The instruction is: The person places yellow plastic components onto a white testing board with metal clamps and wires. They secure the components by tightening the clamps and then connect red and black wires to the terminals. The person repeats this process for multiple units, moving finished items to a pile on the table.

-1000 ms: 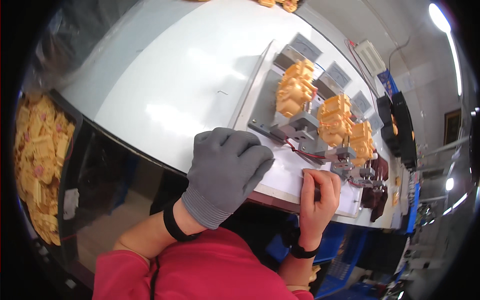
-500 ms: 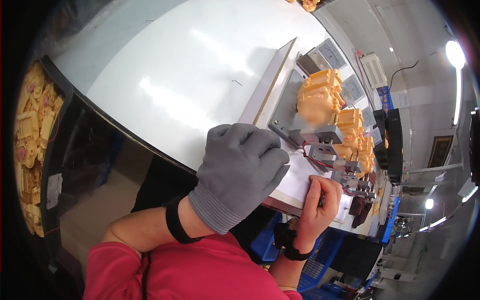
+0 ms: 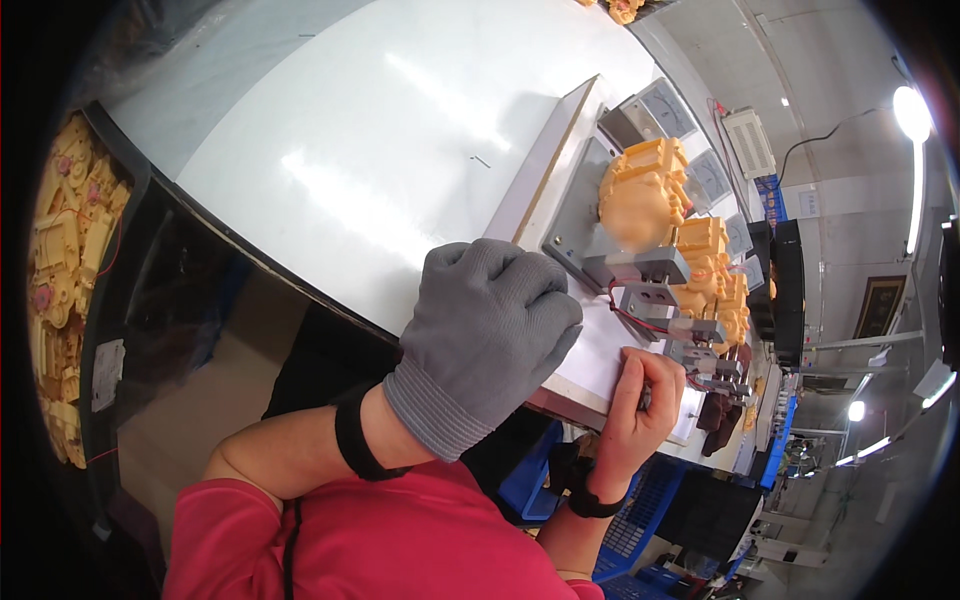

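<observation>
My left hand (image 3: pixel 490 340), in a grey knit glove, is curled into a fist over the near edge of the raised white board (image 3: pixel 590 345). Anything inside that fist is hidden. My bare right hand (image 3: pixel 642 408) rests at the board's front edge, to the right, its fingers bent in toward the thumb; what they may pinch is too small to tell. Beyond my hands, a yellow-orange plastic housing (image 3: pixel 640 200) sits on a grey fixture plate (image 3: pixel 575 215). In front of it is a grey clamp block (image 3: pixel 640 266) with a red wire. More such housings (image 3: pixel 703 262) line up to the right.
Panel meters with dials (image 3: pixel 665 108) stand behind the fixtures. A small pin-like piece (image 3: pixel 480 161) lies on the white table (image 3: pixel 350 130). At the far left is a black bin (image 3: pixel 125 300) full of yellow plastic parts. Blue crates (image 3: pixel 640 520) stand below, right.
The view has shifted very slightly. Both hands keep the same closed pose in nearly the same places, and the housings have not moved on their fixtures.
</observation>
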Available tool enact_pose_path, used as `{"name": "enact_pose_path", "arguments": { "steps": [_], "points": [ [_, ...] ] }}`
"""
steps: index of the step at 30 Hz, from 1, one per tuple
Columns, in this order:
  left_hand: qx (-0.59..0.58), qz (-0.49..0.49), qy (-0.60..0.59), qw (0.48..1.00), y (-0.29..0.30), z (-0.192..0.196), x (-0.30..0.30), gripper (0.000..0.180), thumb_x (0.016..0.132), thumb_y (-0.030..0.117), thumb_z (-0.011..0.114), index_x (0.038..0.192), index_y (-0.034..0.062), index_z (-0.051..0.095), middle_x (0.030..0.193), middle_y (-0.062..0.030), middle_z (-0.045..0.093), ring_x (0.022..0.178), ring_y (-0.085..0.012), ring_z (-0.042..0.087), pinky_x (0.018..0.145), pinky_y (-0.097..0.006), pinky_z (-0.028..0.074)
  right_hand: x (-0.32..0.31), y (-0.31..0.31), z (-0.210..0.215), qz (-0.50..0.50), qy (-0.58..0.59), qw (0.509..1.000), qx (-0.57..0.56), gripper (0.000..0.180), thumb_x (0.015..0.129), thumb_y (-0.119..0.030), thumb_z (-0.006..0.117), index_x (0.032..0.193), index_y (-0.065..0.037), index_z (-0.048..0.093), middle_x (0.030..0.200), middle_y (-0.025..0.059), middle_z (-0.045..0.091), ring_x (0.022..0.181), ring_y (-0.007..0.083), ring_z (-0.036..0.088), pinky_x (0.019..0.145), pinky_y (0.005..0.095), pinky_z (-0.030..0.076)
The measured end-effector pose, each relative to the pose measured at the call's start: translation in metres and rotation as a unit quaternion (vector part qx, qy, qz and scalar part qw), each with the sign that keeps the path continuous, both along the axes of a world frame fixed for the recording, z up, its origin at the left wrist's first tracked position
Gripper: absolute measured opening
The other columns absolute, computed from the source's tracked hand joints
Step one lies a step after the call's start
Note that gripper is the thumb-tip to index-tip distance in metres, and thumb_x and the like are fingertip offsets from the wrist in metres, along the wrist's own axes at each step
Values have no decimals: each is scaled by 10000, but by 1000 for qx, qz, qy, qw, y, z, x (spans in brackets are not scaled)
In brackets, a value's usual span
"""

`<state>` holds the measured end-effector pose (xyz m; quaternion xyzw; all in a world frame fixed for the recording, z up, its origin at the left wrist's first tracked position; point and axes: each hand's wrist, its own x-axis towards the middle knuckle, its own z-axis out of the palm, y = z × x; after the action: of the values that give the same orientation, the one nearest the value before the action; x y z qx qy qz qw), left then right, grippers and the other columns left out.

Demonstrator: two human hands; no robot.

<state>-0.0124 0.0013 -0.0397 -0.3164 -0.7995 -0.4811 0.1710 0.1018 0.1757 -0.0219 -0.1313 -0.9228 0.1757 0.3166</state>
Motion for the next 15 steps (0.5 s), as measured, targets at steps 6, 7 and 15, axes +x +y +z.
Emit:
{"name": "enact_pose_path", "arguments": {
  "steps": [6, 7, 15],
  "points": [
    [-22, -12, 18, 1000, -3, 0, -1, 101, 787, 225, 781, 858, 203, 712, 943, 44, 649, 942, -216, 577, 884, -403, 417, 0, 3, -1, 10, 8, 1000, -2, 70, 893, -5, 696, 958, -22, 716, 913, 91, 628, 858, 224, 588, 738, 322, 470],
    [-27, -13, 22, 999, -4, 0, -1, 101, 786, 224, 781, 857, 204, 713, 940, 44, 649, 944, -216, 577, 883, -404, 416, 0, 3, -1, 11, 8, 1000, -1, 71, 889, -6, 700, 956, -23, 716, 909, 91, 630, 860, 231, 587, 754, 330, 469],
    [-44, -13, 18, 999, -4, 4, 2, 93, 797, 214, 776, 871, 207, 720, 950, 31, 653, 951, -240, 576, 900, -408, 414, 2, 3, 0, 15, 9, 1000, 9, 83, 866, -24, 726, 946, -40, 715, 886, 87, 639, 854, 255, 586, 810, 367, 457]
  ]
}}
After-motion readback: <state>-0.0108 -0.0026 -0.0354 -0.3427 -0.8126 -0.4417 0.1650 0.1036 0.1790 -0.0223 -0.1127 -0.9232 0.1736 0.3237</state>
